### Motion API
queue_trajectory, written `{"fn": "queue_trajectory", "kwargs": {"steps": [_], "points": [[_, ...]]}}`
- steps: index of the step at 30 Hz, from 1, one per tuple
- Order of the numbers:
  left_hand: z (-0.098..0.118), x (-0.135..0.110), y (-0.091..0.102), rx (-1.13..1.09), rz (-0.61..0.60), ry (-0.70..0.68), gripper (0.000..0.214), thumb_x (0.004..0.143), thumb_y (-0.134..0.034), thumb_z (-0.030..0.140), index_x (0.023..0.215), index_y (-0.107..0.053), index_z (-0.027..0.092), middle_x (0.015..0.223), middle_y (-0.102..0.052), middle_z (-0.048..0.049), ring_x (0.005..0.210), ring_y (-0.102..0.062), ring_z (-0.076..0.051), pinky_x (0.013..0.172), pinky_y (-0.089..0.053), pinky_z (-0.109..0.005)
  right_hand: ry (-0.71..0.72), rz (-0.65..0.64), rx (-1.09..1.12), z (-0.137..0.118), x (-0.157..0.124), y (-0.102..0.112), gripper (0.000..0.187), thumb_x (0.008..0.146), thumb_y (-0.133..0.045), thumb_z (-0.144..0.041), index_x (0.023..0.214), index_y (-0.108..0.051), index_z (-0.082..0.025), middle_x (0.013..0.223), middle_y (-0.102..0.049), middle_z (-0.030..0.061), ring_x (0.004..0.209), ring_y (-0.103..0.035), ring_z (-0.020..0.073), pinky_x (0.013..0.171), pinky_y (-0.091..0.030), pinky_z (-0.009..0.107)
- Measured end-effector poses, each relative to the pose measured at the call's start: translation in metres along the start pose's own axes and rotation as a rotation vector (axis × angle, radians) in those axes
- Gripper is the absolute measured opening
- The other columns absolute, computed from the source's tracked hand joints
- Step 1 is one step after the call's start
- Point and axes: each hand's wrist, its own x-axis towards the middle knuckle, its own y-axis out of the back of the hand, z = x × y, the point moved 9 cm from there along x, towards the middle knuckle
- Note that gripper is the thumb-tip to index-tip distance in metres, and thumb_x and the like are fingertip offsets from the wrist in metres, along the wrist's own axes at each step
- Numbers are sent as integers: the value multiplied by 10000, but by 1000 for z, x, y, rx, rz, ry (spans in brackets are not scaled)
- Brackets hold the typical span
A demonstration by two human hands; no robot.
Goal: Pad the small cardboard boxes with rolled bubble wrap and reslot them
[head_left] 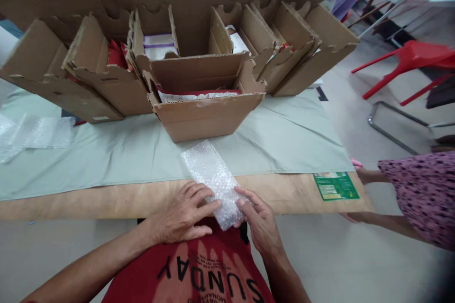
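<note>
A crinkly rectangular bubble wrap strip [212,177] lies over the wooden table [106,201] edge and smooth grey cloth [117,156], its near end pressed by the spread left hand [185,215] and the right hand [261,222]'s bent fingertips.

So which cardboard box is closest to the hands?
The middle box, standing forward of the row, just beyond the bubble wrap touched by the left hand and right hand. The others sit farther back.
</note>
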Motion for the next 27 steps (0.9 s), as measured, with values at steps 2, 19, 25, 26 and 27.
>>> {"fn": "queue_trajectory", "kwargs": {"steps": [2,19,25,26,27], "points": [[-4,2,-10,32,15,31,488,922,-638,296,1385,-526,188,1232,-637,-156,1188,-559,-321,1034,-479,-541,-11,-18,5,3,-5,-3,602,767,-780,-585,1187,-706,-160,703,-665,-6,454,-563,105,451,-466,241],[-37,-21,11,-163,532,411,255,951,-567,152,1196,-624,190,1016,-718,-95,951,-667,-213,843,-559,-365,477,-181,-704,-56,27,-43,486,931,-586,-324,1408,-574,-228,969,-753,47,852,-713,201,801,-571,329],[-31,-21,17,134,495,372,399,924,-616,170,1317,-588,228,1210,-641,-132,1112,-604,-275,948,-508,-457,480,-136,-880,-59,42,-59,504,913,-588,-312,1403,-580,-196,887,-756,40,756,-701,205,738,-553,326],[-29,-19,15,146,461,338,365,911,-639,190,1274,-612,224,1218,-638,-137,1124,-598,-288,953,-500,-473,481,-133,-904,-60,41,-59,498,918,-583,-308,1403,-576,-194,859,-750,34,735,-698,205,722,-555,325],[-29,-16,13,148,419,317,338,899,-659,212,1235,-628,214,1209,-644,-138,1120,-597,-296,952,-494,-484,505,-119,-923,-62,39,-59,487,927,-577,-305,1401,-574,-195,856,-748,36,742,-701,209,723,-559,330]]}}
